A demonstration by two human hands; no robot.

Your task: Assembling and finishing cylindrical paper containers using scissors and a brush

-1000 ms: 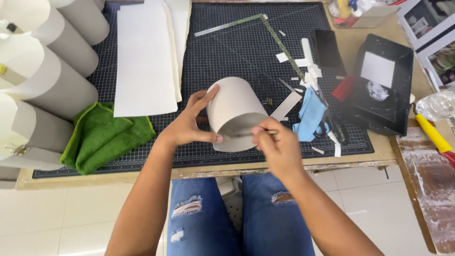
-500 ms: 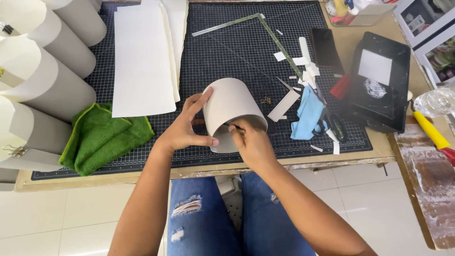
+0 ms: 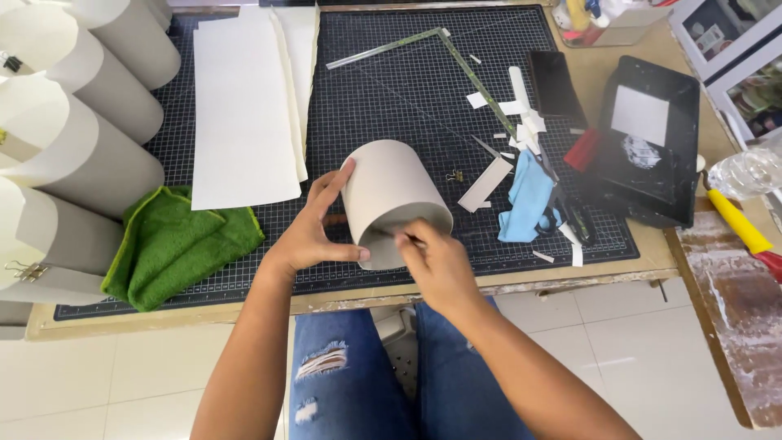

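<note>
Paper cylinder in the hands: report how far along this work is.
Done: several rolled cylinders lie at the left of the cutting mat, one with a binder clip. In hand: the left hand grips the paper cylinder while the right hand works at its open rim. Left: flat sheets lie unrolled on the mat.

arms: we've got both bare, no sleeves showing
left hand [image 3: 314, 228]: no rings or watch
right hand [image 3: 436, 265]: same, plain
legs: our blue ripped jeans [image 3: 350, 383]
</note>
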